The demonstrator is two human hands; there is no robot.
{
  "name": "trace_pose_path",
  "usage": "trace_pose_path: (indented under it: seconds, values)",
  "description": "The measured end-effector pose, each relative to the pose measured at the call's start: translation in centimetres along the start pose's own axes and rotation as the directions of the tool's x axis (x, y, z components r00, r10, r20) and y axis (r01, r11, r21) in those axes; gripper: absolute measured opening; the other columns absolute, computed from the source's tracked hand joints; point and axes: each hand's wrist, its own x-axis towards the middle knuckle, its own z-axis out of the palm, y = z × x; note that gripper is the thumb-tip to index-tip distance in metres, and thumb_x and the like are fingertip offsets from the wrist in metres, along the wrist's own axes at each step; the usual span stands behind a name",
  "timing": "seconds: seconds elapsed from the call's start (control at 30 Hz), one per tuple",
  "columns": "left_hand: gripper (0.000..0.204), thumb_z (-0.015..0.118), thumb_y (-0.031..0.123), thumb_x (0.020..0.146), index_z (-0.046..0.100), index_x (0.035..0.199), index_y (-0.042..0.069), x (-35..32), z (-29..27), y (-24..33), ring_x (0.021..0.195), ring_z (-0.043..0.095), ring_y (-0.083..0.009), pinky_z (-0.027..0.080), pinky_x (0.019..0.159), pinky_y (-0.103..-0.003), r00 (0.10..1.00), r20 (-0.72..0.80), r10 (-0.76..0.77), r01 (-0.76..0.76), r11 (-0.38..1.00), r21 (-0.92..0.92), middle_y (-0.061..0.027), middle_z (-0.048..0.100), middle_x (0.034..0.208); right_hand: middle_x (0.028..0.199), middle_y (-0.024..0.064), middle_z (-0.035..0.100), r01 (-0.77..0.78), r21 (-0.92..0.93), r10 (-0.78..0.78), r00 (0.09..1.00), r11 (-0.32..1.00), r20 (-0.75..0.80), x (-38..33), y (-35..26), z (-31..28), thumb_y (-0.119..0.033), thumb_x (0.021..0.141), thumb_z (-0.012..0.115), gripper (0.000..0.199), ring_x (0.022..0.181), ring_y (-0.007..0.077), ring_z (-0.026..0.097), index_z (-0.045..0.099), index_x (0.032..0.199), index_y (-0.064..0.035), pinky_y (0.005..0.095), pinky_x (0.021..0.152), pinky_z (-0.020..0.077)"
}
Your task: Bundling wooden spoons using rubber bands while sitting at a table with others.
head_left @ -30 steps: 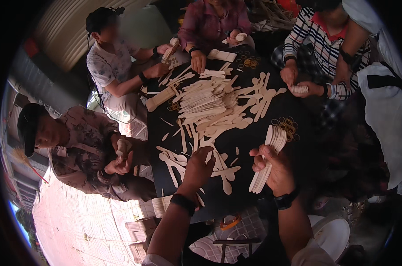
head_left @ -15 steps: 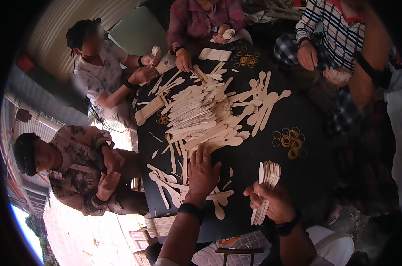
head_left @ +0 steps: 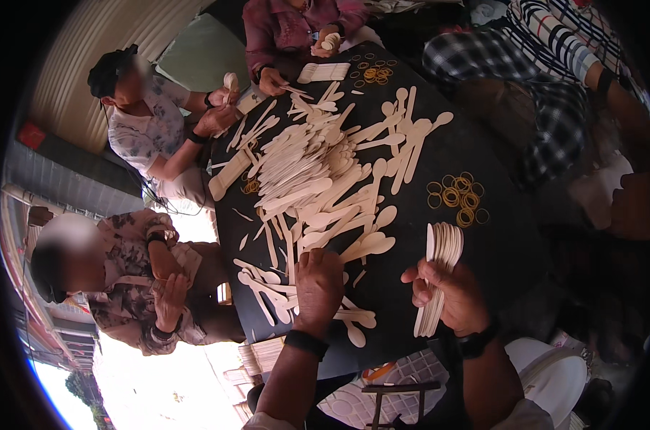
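Note:
A heap of pale wooden spoons [head_left: 296, 168] covers the middle of the dark table. At its near edge, my left hand [head_left: 320, 287] is closed with the knuckles up and fingers curled down; anything in the fingers is hidden. My right hand [head_left: 459, 297] grips a neat upright stack of wooden spoons [head_left: 445, 247], thumb across its near side, held above the table's near right part. Loose wooden spoons [head_left: 264, 290] lie crisscrossed beside my left hand.
Yellow rubber bands [head_left: 459, 197] lie on the table [head_left: 411, 215] beyond my right hand; more bands [head_left: 378, 74] are at the far side. Bundled spoons [head_left: 264, 352] sit at the near left edge. Other people sit around the table, some holding spoons. A white stool [head_left: 551, 376] stands at lower right.
My left hand has gone from flat, stretched fingers on the heap to curled fingers, and spoons at the near edge have spread. The person at the right has leaned away.

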Motion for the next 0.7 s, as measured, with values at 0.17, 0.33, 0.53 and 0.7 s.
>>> trace_pose_path:
  seconds: [0.17,0.33,0.53,0.7]
  values:
    - [0.002,0.052,0.003,0.076,0.054,0.077,0.005,0.1,-1.0,-0.7,0.078,0.053,-0.0301,0.041,0.069,-0.041,0.998,-0.053,0.045,-0.047,0.998,-0.029,-0.0117,0.054,0.078,0.085,0.013,0.062,0.012,0.001,-0.011,0.997,1.0,-0.082,0.2,0.5,0.2,-0.023,0.085,0.06,0.023,0.057,0.0115,0.049,0.056,0.09,-0.0013,0.0276,0.055,0.0438]
    - [0.007,0.05,0.006,0.083,0.054,0.082,0.0,0.1,-2.5,0.1,0.059,0.054,-0.025,0.042,0.056,-0.036,0.969,-0.015,-0.248,0.226,0.904,-0.362,-0.0114,0.055,0.067,0.087,0.0116,0.061,0.018,0.05,-0.013,0.995,0.999,-0.101,0.8,2.0,0.3,-0.018,0.083,0.063,0.019,0.061,0.0118,0.053,0.056,0.09,-0.0017,0.0263,0.057,0.0454]
    - [0.013,0.05,0.011,0.088,0.056,0.086,-0.001,-0.1,-4.0,0.9,0.062,0.056,-0.0097,0.043,0.057,-0.024,0.878,0.204,-0.433,0.441,0.568,-0.695,-0.0044,0.06,0.07,0.09,0.0087,0.061,0.018,-0.012,-0.019,0.987,1.0,-0.158,1.0,3.1,2.0,-0.01,0.082,0.063,0.016,0.07,0.012,0.055,0.057,0.093,-0.0004,0.025,0.059,0.0455]
    - [0.009,0.051,0.008,0.087,0.057,0.09,0.0,-0.8,-4.5,4.0,0.061,0.057,-0.0111,0.045,0.056,-0.024,0.836,0.417,-0.356,0.513,0.24,-0.824,-0.0065,0.06,0.073,0.085,0.0052,0.059,0.126,-0.074,-0.138,0.972,0.989,-0.189,1.6,4.0,2.5,-0.006,0.079,0.065,0.02,0.067,0.0091,0.054,0.057,0.096,-0.0003,0.0226,0.058,0.0447]
